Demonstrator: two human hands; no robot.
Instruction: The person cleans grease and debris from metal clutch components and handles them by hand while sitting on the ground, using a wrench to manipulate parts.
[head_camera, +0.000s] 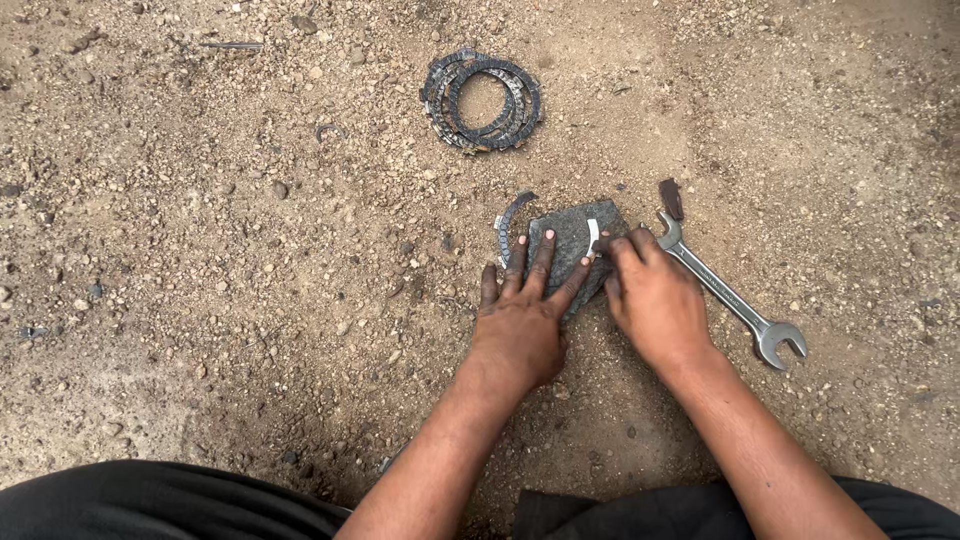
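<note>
The left hand (520, 320) lies flat with its fingers spread wide across a dark flat stone (572, 240) on the gravelly ground (200, 300), pressing it down and gripping nothing. The right hand (650, 295) sits just beside it, its fingertips pinched narrowly on a small pale curved strip (593, 236) that rests on the top of the stone. Whether the strip is lifted or pressed against the stone cannot be told.

Beyond the left fingertips, touching the stone's far left edge, lies a broken arc of a dark toothed ring (508, 225). Well beyond both hands sits a stack of dark toothed rings (483, 100). Just to the right of the right hand lies an open-ended spanner (730, 295), and at its far end a small dark flat piece (671, 198).

The step in hand looks like working the pale strip on the stone as a rubbing surface, one hand steadying, the other guiding. A further stroke would call for firm downward pressure from the left palm so the stone does not slide on loose grit, and a secure pinch on so small a piece.
</note>
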